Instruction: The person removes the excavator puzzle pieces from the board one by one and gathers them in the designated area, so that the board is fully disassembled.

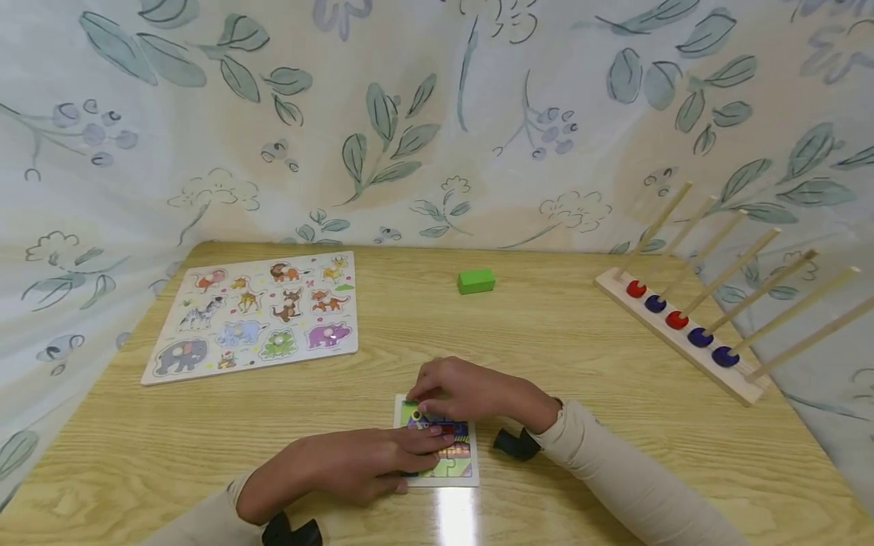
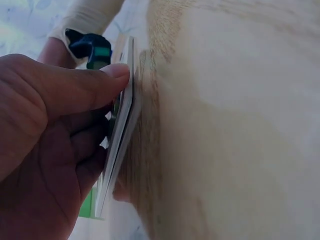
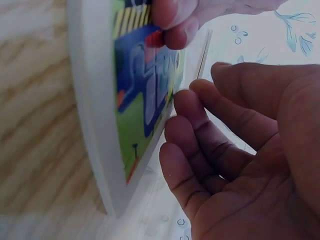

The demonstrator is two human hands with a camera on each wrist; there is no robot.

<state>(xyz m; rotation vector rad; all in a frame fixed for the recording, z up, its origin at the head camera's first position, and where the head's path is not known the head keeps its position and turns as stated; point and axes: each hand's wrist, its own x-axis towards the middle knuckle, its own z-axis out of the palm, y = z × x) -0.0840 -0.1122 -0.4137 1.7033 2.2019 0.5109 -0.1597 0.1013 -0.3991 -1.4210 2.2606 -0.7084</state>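
A small jigsaw puzzle in a white frame (image 1: 466, 481) lies on the table at the front centre, its colourful picture partly hidden by both hands. My left hand (image 1: 358, 461) lies across its left side with fingers extended over the pieces; in the left wrist view the left thumb (image 2: 116, 71) rests at the frame's edge (image 2: 125, 110). At the upper part of the puzzle, my right hand (image 1: 471, 388) touches the surface with bent fingertips. The right wrist view shows the right fingers (image 3: 187, 130) beside the puzzle picture (image 3: 142, 75), the thumb apart from them.
An animal peg board (image 1: 256, 315) lies at the back left. A green block (image 1: 476, 281) sits at the back centre. On the right stands a wooden rack (image 1: 672, 334) with upright rods and red and blue beads. A patterned cloth (image 1: 437, 114) hangs behind the table.
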